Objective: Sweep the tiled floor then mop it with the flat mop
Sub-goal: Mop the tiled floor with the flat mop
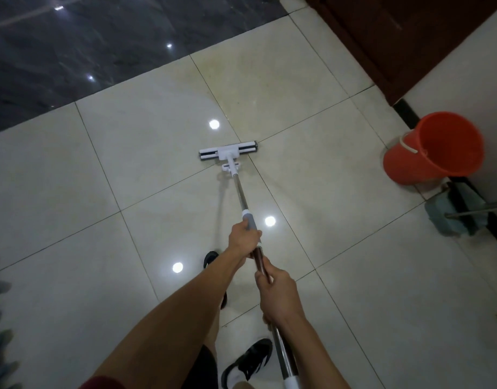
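While both hands, left hand (243,242) and right hand (278,296), grip the flat mop (228,153) handle, long overlapping strokes with its head flat suit the tiled floor (115,169).

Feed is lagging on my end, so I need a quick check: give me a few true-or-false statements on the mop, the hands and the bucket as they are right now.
1. Both hands grip the mop handle. True: the left hand is further down the pole, the right hand nearer the body.
2. The mop head is lifted off the floor. False: it lies flat on the pale tiled floor.
3. The orange bucket stands to the right, near the wall. True.
4. The mop head rests on the dark floor area. False: it is on the pale tiles, short of the dark floor.
5. The mop head is inside the bucket. False: they are well apart.
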